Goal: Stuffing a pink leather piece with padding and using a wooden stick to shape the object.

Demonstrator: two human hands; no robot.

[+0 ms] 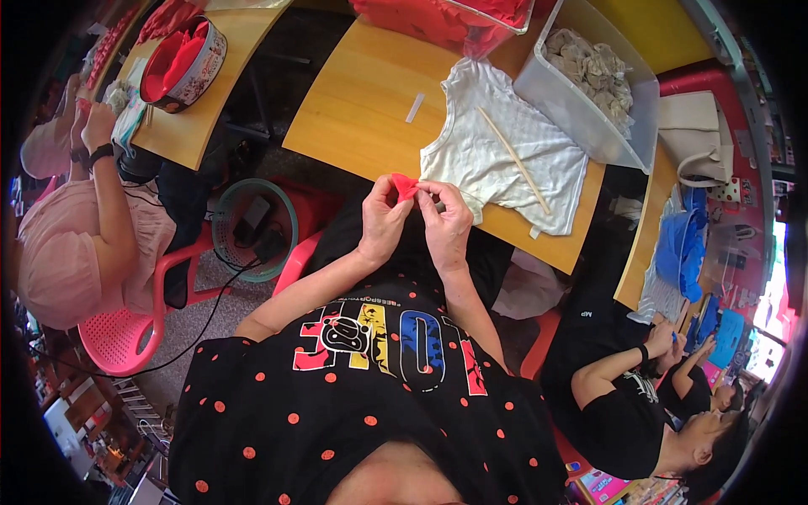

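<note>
Both my hands meet over the near edge of the wooden table, pinching a small piece of red cloth [404, 186] between the fingertips. My left hand [384, 219] is closed on its left side, and my right hand [447, 223] grips its right corner. Just beyond my right hand a white sleeveless shirt [471, 126] lies spread and wrinkled on the table. Across the shirt rests a thin wooden stick [513, 160], slanting down to the right. Part of the cloth is hidden by my fingers.
A clear bin [530, 93] of beige cloth pieces stands at the far right, beside a bin of red cloth [438, 25]. A small white strip [415, 108] lies on the table [337, 109]. Left stand a teal basket [220, 215] and a seated co-worker [84, 244]; other people sit at right.
</note>
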